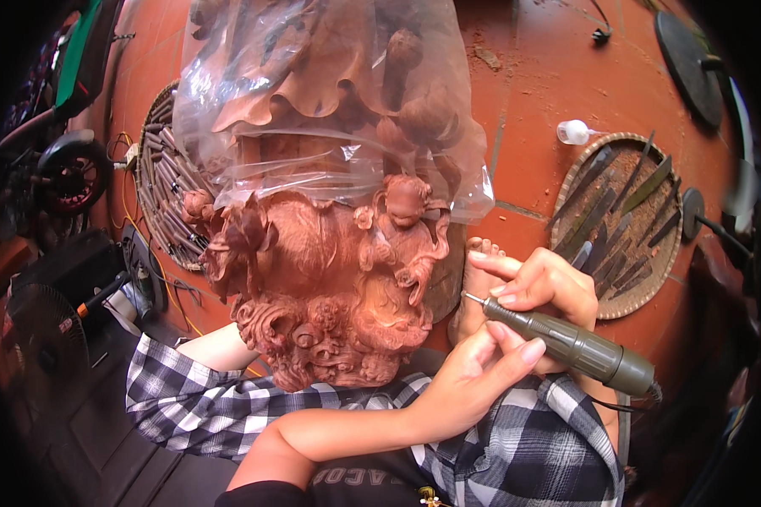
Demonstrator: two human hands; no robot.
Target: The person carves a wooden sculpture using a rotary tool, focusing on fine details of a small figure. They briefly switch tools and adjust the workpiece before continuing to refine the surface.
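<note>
Head view: both hands grip 1 olive rotary carving handpiece [571, 342], the left hand [473, 376] steadying its barrel, the right hand [545, 283] pinching near the bit, just right of a reddish wood carving [330, 287] half-covered by a plastic bag [330, 93].

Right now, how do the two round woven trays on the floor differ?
The left tray is packed with many dark, rod-like tools in rows, and the bagged wooden carving hides much of it. The right tray lies fully in view beside the right hand and holds fewer, flatter blades, fanned out loosely with bare weave between them. Both are shallow, round and woven, and both sit on the red tiled floor.
</note>
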